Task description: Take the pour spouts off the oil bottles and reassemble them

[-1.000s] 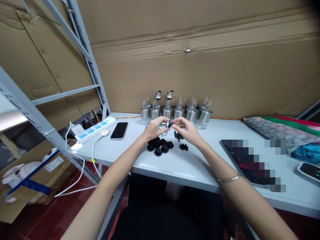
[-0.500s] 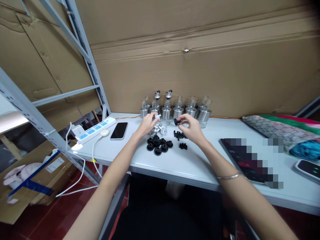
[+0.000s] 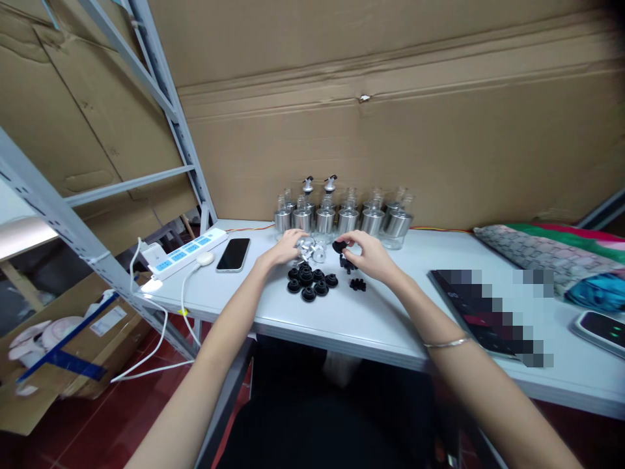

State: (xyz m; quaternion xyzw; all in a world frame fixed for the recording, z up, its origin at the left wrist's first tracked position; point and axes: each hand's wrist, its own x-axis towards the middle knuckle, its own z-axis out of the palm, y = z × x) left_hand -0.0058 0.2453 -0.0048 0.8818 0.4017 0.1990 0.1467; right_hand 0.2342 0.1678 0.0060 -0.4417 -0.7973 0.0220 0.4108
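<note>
My right hand [image 3: 367, 253] pinches a round black stopper [image 3: 339, 247] over the pile of small black parts [image 3: 347, 263]. Its fingers are bent round the stopper's edge. At the left end of the silver spout pieces [image 3: 317, 253], my left hand [image 3: 288, 245] has its fingers curled down at the pieces; what lies between its fingertips is too small to make out. Several black ribbed stoppers [image 3: 306, 277] lie in a cluster nearer the table's front edge. Another little group of black parts [image 3: 358, 284] sits to their right.
Glass bottles with steel sleeves [image 3: 373, 221] stand in rows at the back, two topped with pourers [image 3: 331, 184]. A phone [image 3: 233, 255] and power strip [image 3: 188, 253] lie left. A tablet [image 3: 469, 306], partly pixelated, and a patterned bag [image 3: 547, 257] lie right.
My left hand has moved down and slightly left to the silver pieces; the white piece at its fingertips no longer shows. The black stopper in my right hand has moved left and down and turned flatter.
</note>
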